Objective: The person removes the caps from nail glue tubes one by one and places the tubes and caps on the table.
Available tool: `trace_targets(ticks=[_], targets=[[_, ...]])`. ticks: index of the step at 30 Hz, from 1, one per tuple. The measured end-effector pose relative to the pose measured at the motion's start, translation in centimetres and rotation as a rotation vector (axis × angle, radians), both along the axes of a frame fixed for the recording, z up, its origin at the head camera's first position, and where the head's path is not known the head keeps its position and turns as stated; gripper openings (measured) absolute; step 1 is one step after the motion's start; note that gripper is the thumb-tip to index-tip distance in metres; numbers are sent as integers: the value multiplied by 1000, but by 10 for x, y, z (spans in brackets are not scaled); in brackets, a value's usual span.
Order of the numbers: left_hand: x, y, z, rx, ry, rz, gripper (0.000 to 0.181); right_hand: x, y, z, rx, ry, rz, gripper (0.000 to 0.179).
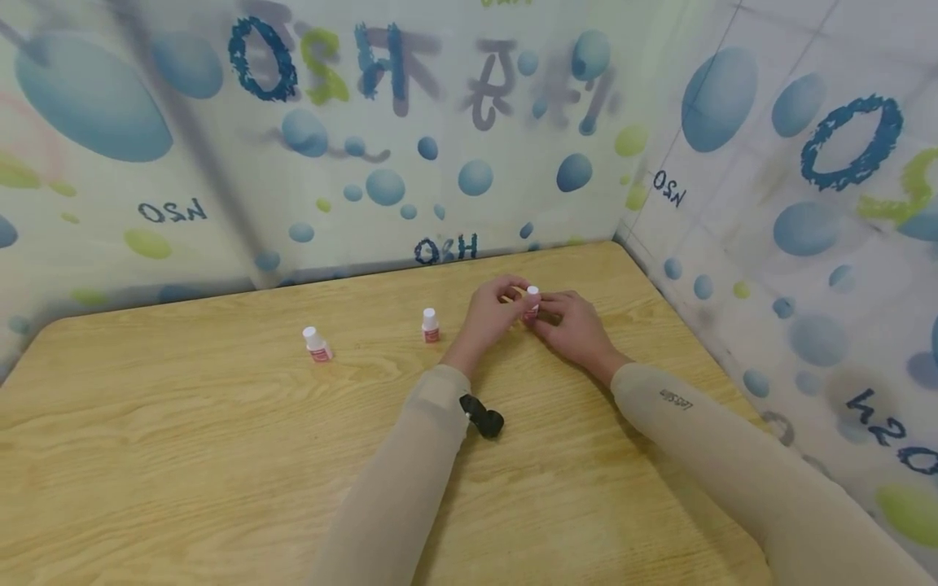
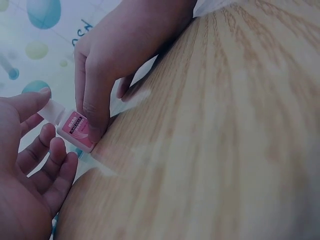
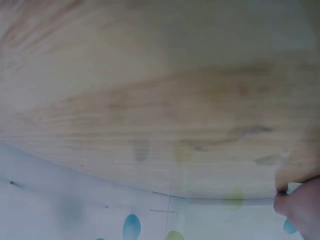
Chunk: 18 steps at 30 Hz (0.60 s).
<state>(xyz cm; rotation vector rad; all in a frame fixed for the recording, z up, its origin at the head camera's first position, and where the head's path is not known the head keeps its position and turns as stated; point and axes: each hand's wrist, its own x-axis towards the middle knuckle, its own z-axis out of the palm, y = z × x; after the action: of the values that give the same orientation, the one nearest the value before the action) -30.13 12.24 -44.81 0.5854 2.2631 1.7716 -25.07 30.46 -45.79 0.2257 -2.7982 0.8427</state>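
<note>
A small white bottle (image 1: pixel 532 291) with a pink label, apparently nail glue, stands on the wooden table between both hands. My left hand (image 1: pixel 493 313) pinches its white cap between thumb and index finger; the other fingers curl loosely beside it in the left wrist view. From the right, my right hand (image 1: pixel 577 330) grips the lower body of the bottle (image 2: pixel 75 129) with its fingertips. Two similar bottles stand upright to the left, a nearer one (image 1: pixel 430 325) and a farther one (image 1: pixel 318 345). In the right wrist view only part of a hand (image 3: pixel 302 205) shows at the edge.
The wooden table (image 1: pixel 220 456) meets a patterned curtain (image 1: pixel 440 122) at the back and another patterned wall (image 1: pixel 777 244) on the right. A black wrist camera strap piece (image 1: pixel 482 417) sits at my left sleeve.
</note>
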Motion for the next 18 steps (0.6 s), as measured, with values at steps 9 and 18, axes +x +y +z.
trace_targets(ticks=[9,18], targets=[[2,0,0,-6,-11,9,28,-1,2,-4,11,9,-3,38],[1,1,1,-18,-6,15,28,0,1,0,10,10,4,38]])
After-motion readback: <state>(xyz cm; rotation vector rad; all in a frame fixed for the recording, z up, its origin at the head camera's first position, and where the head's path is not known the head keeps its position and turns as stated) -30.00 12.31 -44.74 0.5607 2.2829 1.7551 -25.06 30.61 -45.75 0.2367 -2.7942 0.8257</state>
